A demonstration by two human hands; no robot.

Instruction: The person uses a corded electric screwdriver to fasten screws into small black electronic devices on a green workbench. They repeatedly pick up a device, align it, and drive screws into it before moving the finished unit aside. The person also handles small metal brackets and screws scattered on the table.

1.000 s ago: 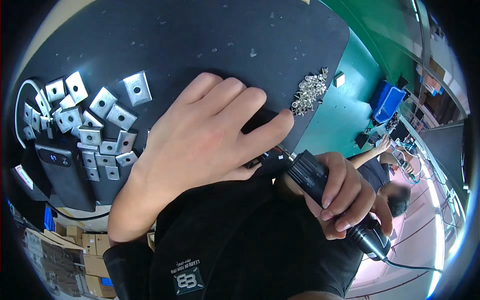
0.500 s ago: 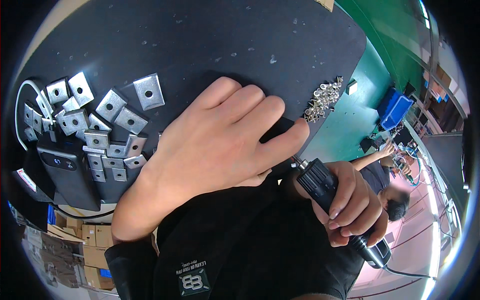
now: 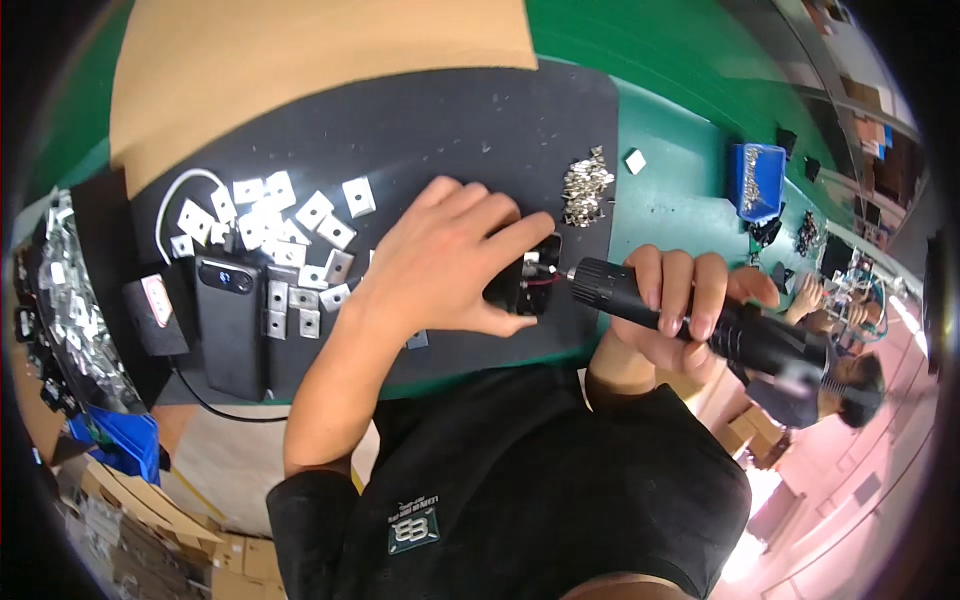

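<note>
My left hand (image 3: 450, 255) lies over a small black housing (image 3: 545, 302) on the dark mat, fingers and thumb closed around it. Its right end shows past my fingers, with a red wire and a light metal piece inside. In my right hand (image 3: 685, 300) is a black electric screwdriver (image 3: 602, 285), held nearly level. The screwdriver's tip points left and meets the housing's right end; whether it sits in a screw I cannot make out. Beyond the housing lies a heap of small silver screws (image 3: 585, 192). Several square metal plates (image 3: 314, 211), each with a hole, lie left of my left hand.
A black power bank (image 3: 232, 335) with a white cable stands at the left, beside a small black box (image 3: 158, 312). Cardboard (image 3: 330, 45) covers the far side. A blue bin (image 3: 758, 180) sits on the green surface at right. Another person (image 3: 815, 385) works farther right.
The screwdriver has swung from a slant to nearly level, its tip now at the housing. My left hand has turned, exposing the housing's end. The view has shifted, showing more of the surroundings.
</note>
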